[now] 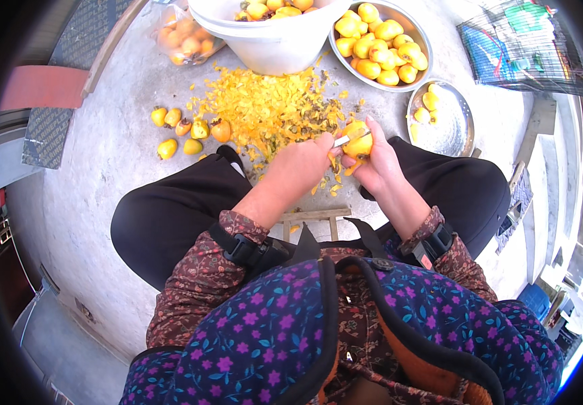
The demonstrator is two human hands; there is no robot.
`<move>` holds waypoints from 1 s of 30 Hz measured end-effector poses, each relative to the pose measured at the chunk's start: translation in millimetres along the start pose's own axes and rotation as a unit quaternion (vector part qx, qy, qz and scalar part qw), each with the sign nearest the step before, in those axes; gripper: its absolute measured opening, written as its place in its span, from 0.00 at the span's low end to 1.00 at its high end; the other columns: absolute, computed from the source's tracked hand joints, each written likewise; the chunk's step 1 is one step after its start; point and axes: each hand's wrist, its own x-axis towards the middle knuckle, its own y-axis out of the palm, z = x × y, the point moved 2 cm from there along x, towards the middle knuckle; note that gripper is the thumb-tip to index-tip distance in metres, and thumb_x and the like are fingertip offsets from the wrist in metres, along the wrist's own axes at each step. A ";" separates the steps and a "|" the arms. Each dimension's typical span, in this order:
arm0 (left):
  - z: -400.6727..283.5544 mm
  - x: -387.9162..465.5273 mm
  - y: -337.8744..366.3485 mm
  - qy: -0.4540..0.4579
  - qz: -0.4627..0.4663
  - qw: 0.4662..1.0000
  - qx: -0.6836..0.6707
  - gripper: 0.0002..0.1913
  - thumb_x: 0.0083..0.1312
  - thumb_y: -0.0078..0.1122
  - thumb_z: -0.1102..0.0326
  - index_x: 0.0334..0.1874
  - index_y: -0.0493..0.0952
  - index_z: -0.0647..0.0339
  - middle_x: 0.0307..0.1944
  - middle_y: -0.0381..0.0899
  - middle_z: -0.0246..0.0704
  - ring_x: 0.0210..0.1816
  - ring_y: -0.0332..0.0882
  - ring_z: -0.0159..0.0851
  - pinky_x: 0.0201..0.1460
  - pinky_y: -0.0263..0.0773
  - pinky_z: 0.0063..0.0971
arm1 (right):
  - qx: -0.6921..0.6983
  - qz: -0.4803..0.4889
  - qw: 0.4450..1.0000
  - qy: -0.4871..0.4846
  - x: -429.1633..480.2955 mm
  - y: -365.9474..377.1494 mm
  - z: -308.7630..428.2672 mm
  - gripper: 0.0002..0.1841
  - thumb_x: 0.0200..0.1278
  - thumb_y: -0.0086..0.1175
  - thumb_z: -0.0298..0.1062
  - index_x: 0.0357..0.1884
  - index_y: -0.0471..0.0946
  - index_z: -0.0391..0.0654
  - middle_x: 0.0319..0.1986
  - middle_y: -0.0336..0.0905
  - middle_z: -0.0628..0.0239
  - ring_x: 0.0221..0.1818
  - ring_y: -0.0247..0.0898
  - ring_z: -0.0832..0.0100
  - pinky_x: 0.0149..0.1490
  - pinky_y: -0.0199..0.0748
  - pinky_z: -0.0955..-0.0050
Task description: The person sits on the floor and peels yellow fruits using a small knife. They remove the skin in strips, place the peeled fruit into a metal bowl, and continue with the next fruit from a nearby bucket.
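Observation:
My left hand point(304, 159) grips a small metal-bladed tool point(341, 142), a knife or a peeler; I cannot tell which. Its blade lies against the upper side of an orange-yellow persimmon point(356, 144). The fruit sits in my right hand point(380, 162), held by the fingers and thumb. A strip of peel point(353, 168) hangs below the fruit by my right fingers. Beneath and beyond both hands, a wide heap of yellow peelings point(266, 104) mixed with brown-green scraps covers the concrete floor.
Several unpeeled persimmons point(200, 129) lie left of the heap. Behind it stand a white bucket point(276, 45) of persimmons and a plastic bag point(185, 40) of fruit. A steel basin point(423, 83) holds yellow fruit; a perforated metal tray point(456, 126) holds several pieces. A wire cage point(519, 50) stands far right.

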 end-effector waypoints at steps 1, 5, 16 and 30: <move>8.1 4.0 -4.1 -0.041 0.002 0.999 0.005 0.12 0.70 0.44 0.59 0.38 0.67 0.62 0.23 0.78 0.46 0.29 0.79 0.54 0.29 0.72 0.47 | -0.008 0.027 1.000 0.004 -0.2 1.1 -1.1 0.21 0.72 0.38 0.52 0.49 0.68 0.44 0.37 0.75 0.56 0.34 0.72 0.63 0.28 0.66 0.75; 14.4 8.4 -7.4 -0.074 -0.017 0.997 -0.021 0.13 0.71 0.44 0.58 0.37 0.67 0.63 0.24 0.78 0.48 0.30 0.77 0.58 0.31 0.70 0.49 | -0.030 0.034 0.999 -0.014 -1.3 0.0 0.1 0.21 0.72 0.38 0.52 0.48 0.67 0.43 0.36 0.75 0.57 0.32 0.72 0.65 0.26 0.65 0.76; -6.2 0.9 -1.4 0.024 0.054 0.998 -0.024 0.12 0.70 0.44 0.58 0.39 0.67 0.62 0.23 0.78 0.48 0.30 0.78 0.55 0.31 0.71 0.48 | -0.037 -0.021 0.999 0.009 -2.0 -0.2 0.3 0.21 0.73 0.36 0.52 0.49 0.68 0.43 0.38 0.75 0.56 0.33 0.73 0.63 0.27 0.66 0.75; 2.6 6.0 2.4 -0.018 0.010 0.990 -0.143 0.11 0.70 0.45 0.59 0.38 0.66 0.62 0.25 0.76 0.51 0.32 0.76 0.59 0.32 0.68 0.51 | 0.020 0.006 1.000 0.014 3.9 -8.2 6.0 0.22 0.72 0.38 0.53 0.47 0.69 0.42 0.38 0.76 0.59 0.38 0.75 0.63 0.31 0.68 0.72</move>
